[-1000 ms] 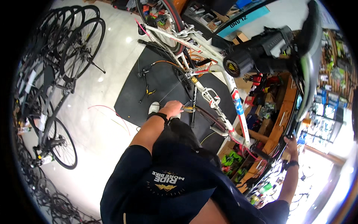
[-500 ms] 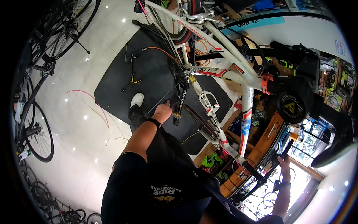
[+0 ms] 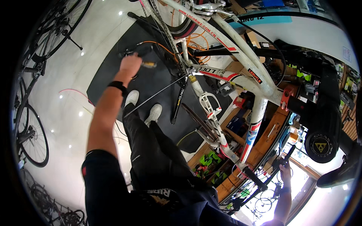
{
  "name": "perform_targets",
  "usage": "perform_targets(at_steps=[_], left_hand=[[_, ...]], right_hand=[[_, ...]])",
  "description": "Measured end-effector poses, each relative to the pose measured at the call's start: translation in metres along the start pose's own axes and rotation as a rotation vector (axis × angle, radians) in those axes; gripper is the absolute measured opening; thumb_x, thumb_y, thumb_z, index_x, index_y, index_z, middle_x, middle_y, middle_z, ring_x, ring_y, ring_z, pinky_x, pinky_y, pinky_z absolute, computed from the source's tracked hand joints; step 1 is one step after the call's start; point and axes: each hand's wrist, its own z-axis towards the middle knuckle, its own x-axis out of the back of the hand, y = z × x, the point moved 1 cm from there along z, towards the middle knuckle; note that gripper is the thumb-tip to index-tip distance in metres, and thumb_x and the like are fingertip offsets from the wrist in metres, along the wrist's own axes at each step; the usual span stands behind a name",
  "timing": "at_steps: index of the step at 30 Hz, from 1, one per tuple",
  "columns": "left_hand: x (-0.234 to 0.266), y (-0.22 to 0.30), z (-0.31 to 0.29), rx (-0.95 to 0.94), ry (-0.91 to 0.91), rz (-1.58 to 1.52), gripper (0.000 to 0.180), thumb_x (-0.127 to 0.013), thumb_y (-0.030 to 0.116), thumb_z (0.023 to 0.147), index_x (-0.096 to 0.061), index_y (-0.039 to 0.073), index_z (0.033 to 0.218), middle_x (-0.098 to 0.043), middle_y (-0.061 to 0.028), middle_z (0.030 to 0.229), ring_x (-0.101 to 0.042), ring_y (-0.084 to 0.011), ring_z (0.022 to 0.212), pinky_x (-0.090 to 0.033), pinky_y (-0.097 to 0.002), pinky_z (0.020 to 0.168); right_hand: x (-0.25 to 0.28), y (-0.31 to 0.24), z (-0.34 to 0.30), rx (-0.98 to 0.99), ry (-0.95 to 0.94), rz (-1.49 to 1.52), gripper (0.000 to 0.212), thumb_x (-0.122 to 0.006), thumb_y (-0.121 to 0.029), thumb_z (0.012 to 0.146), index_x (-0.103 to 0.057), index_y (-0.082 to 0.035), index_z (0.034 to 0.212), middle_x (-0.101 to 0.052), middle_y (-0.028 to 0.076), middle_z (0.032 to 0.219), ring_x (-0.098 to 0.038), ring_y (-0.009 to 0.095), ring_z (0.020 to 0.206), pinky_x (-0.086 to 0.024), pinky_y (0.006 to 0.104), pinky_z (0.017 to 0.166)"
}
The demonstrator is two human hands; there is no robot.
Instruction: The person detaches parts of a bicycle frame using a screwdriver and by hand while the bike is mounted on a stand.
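My left hand (image 3: pixel 131 64) is stretched out over the black floor mat, left of the bicycle. It is closed, its fingers partly hidden and blurred, and a pedal (image 3: pixel 149 64) with an amber reflector sticks out at its right side. Beside the white and red bicycle frame (image 3: pixel 259 107), the black crank arm (image 3: pixel 178 102) points down with no pedal at its end. From near the crank a thin grey cable-like line (image 3: pixel 156 92) runs toward my leg. Far to the right, my right hand (image 3: pixel 286 172) is wrapped round the dark handlebar (image 3: pixel 272 176).
A black repair stand (image 3: pixel 321 146) holds the frame at the right. An orange hose (image 3: pixel 152 43) and dark tools lie on the mat (image 3: pixel 109 81). Bicycles (image 3: pixel 32 132) stand along the left. Wooden drawers (image 3: pixel 272 130) and boxes line the right side.
My left hand has moved from the crank's end up and left over the mat, and the pedal has come away from the crank with it. My right hand stays on the handlebar.
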Motion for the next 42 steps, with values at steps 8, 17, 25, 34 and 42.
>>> perform_targets(at_steps=[8,17,25,34,42], left_hand=[[0.181,0.018,-0.059,-0.282,0.070,-0.564,0.026,-0.066,0.013,0.077,-0.066,0.003,0.101,-0.061,-0.0151,0.092,-0.061,-0.0335,0.085,-0.049,-0.0403,0.076],[0.040,0.143,-0.111,-0.320,-0.704,-1.103,0.036,-0.068,0.032,0.083,-0.067,0.001,0.102,-0.066,-0.0204,0.083,-0.063,-0.0303,0.072,-0.047,-0.0396,0.067],[-0.079,0.124,-0.065,-0.021,-0.571,-0.504,0.026,-0.061,0.021,0.084,-0.068,0.012,0.107,-0.067,-0.0142,0.105,-0.063,-0.0323,0.099,-0.051,-0.0431,0.086],[-0.030,0.011,0.012,0.114,-0.212,-0.069,0.027,-0.045,0.012,0.088,-0.068,0.005,0.100,-0.065,-0.0150,0.107,-0.064,-0.0307,0.099,-0.053,-0.0423,0.081],[0.144,-0.018,-0.015,-0.048,0.019,-0.357,0.022,-0.061,0.007,0.079,-0.067,0.005,0.100,-0.060,-0.0161,0.094,-0.060,-0.0345,0.088,-0.049,-0.0419,0.078]], right_hand=[[0.013,0.013,0.008,-0.073,0.036,-0.019,0.059,-0.072,-0.003,0.078,-0.045,-0.003,0.131,-0.058,0.005,0.122,-0.053,0.019,0.113,-0.040,0.0325,0.099],[0.010,0.027,0.030,0.043,0.225,-0.169,0.027,-0.071,-0.012,0.082,-0.057,-0.003,0.103,-0.061,0.001,0.089,-0.059,0.013,0.079,-0.047,0.0267,0.073],[-0.026,-0.004,0.015,-0.114,0.312,-0.308,0.019,-0.070,-0.009,0.082,-0.059,-0.001,0.095,-0.060,0.001,0.082,-0.058,0.011,0.073,-0.046,0.0253,0.068],[-0.055,-0.047,-0.010,-0.033,-0.082,-0.013,0.060,-0.077,-0.015,0.075,-0.046,0.001,0.124,-0.059,0.008,0.105,-0.061,0.018,0.092,-0.050,0.0292,0.083],[-0.042,-0.025,-0.005,0.036,0.103,-0.121,0.057,-0.077,-0.019,0.078,-0.047,0.001,0.123,-0.059,0.008,0.106,-0.060,0.017,0.093,-0.050,0.0280,0.080]])
